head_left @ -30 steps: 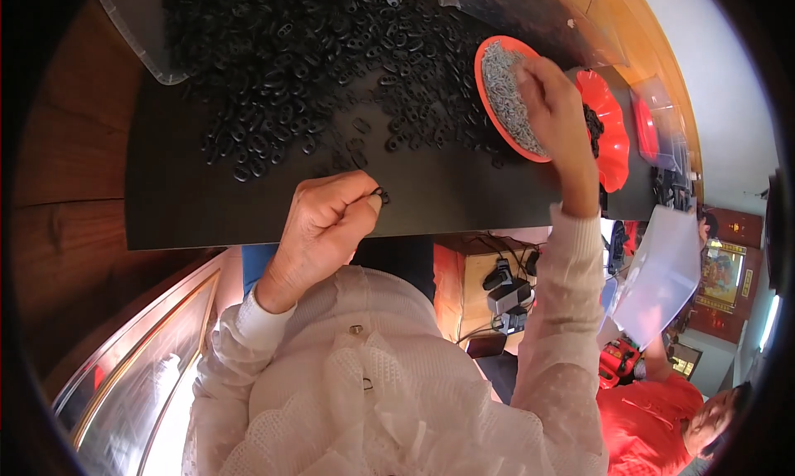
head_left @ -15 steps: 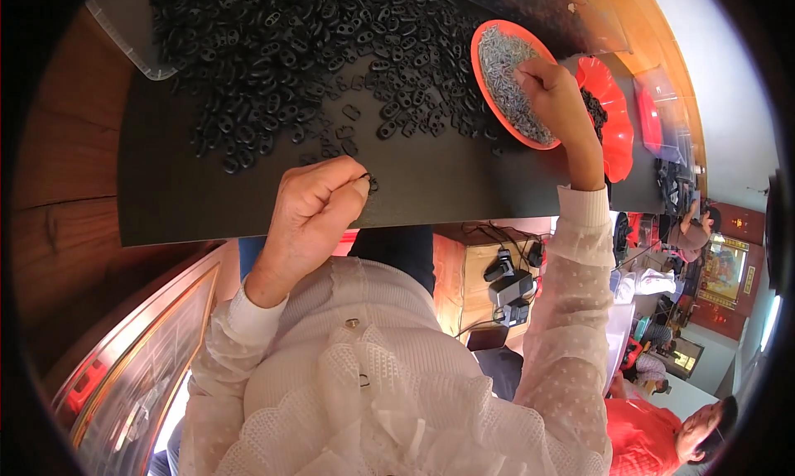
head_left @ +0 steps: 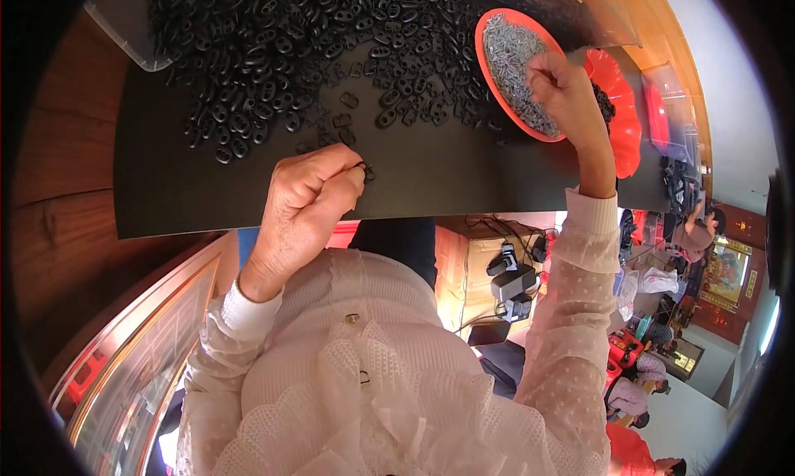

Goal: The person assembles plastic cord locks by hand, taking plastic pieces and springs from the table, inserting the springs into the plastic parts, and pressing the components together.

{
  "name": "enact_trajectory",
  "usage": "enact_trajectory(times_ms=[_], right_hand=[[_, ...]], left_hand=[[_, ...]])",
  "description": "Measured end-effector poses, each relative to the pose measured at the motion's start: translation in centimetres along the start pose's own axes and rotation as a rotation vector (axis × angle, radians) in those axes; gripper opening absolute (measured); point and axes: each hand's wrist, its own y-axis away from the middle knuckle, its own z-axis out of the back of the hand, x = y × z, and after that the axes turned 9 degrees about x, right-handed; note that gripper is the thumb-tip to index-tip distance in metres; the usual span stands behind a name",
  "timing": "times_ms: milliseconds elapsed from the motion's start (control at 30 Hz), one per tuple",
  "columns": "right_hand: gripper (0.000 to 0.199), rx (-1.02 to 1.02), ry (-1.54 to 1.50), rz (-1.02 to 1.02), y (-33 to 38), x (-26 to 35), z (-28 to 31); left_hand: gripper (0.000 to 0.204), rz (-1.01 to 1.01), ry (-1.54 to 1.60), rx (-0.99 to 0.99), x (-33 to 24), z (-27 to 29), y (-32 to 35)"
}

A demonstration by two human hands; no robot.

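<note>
Near the front edge of the dark table, my left hand (head_left: 310,190) pinches a small black plastic piece (head_left: 368,171) between thumb and forefinger; only its end sticks out past the fingertips. My right hand (head_left: 570,95) is at an orange bowl (head_left: 489,66) full of small silvery metal pins or screws (head_left: 517,70). Its fingers are curled together over the heap, and what they hold, if anything, is too small to see. A few loose black frame-like pieces (head_left: 344,128) lie just beyond my left hand.
A large pile of black two-holed plastic parts (head_left: 257,70) covers the far left and middle of the table. Beside the orange bowl stands a red wavy-rimmed dish (head_left: 628,137) with small black parts. Clear plastic bins (head_left: 137,41) border the table; other people are at the far right.
My right hand's fingers have drawn together a little over the pins in the bowl. My left hand keeps its pinch on the black piece. The whole view has shifted slightly.
</note>
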Motion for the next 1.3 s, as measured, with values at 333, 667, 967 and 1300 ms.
enact_trajectory(times_ms=[333, 667, 967, 1300], right_hand=[[0.012, 0.003, 0.130, 0.082, -0.3, -0.2, 0.0], [0.017, 0.012, 0.195, -0.061, -0.5, -1.1, -0.1], [0.017, -0.015, 0.487, 0.204, -1.0, -2.4, -1.0], [0.012, -0.047, 0.044, 0.058, 0.0, -1.0, 0.0]], left_hand=[[0.007, -0.005, -0.005, 0.004, -0.2, -0.1, 0.0], [0.008, 0.023, 0.053, 0.002, -0.2, 0.1, 0.1], [0.008, 0.024, 0.013, 0.015, -0.2, 0.1, 0.1], [0.008, 0.005, 0.025, 0.013, -0.1, 0.1, 0.1]])
